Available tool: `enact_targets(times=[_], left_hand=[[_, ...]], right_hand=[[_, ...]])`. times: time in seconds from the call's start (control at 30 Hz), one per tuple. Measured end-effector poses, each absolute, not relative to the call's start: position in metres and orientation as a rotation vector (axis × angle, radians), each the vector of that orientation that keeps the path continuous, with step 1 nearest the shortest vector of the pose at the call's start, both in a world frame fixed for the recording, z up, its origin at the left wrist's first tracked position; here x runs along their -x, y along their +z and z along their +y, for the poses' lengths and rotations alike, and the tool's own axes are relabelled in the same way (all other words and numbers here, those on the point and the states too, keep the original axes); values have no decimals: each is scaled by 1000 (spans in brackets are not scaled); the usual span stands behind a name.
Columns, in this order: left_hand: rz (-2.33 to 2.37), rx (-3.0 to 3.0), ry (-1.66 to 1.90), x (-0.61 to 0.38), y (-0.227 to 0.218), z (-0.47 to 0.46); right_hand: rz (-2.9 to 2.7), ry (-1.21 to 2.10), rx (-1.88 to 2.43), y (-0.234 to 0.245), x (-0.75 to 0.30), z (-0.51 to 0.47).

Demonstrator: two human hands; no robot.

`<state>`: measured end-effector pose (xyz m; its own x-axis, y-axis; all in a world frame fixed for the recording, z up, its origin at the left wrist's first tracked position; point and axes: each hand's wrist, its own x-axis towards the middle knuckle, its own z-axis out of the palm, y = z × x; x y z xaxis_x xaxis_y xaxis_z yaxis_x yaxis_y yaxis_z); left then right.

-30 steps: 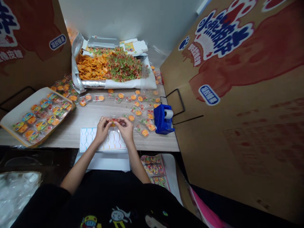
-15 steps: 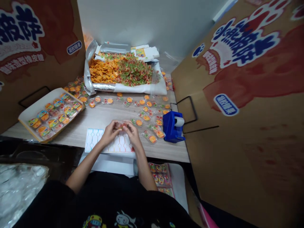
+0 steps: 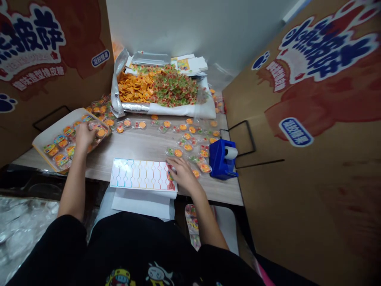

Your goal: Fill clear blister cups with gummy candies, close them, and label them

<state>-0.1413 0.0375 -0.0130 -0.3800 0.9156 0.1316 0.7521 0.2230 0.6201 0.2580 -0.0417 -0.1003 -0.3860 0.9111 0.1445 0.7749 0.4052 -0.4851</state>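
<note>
My left hand (image 3: 84, 136) is over the right corner of a white tray (image 3: 55, 126), its fingers at a clear packet of orange and yellow sweets (image 3: 98, 131). Whether that hand grips the packet, I cannot tell. Several similar packets (image 3: 61, 143) lie in the tray. My right hand (image 3: 182, 174) rests with its fingers apart on the right edge of a white sheet printed with coloured wavy outlines (image 3: 143, 174). It holds nothing visible. Loose clear packets with orange sweets (image 3: 187, 147) lie just beyond it.
Behind the packets, a foil-and-white-cloth bed holds heaps of orange pieces (image 3: 132, 88) and green-red gummies (image 3: 175, 89). A blue tape dispenser (image 3: 222, 159) stands at the table's right edge. Printed cardboard panels (image 3: 309, 79) flank the wooden table (image 3: 143, 145).
My hands were together over the sheet, pinching a small packet. My left hand has moved left to the tray, and my right hand has moved right to the sheet's edge.
</note>
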Motion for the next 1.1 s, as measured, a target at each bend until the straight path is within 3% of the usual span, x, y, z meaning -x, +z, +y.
enact_targets(times=[0.2, 0.4, 0.53, 0.73, 1.1], left_hand=[[2155, -1902, 835, 46, -16, 13], [1491, -2412, 396, -72, -92, -38], [1474, -2522, 268, -79, -116, -44], [1450, -2536, 277, -72, -114, -40], [1462, -2538, 281, -73, -113, -41]], right_hand=[[-2296, 433, 1476, -107, -256, -35], [-2209, 26, 1487, -119, -246, -45], [-2176, -123, 1466, -126, -240, -49], [-2281, -204, 1382, -131, -252, -53], [-2413, 34, 1353, -111, -261, -43]])
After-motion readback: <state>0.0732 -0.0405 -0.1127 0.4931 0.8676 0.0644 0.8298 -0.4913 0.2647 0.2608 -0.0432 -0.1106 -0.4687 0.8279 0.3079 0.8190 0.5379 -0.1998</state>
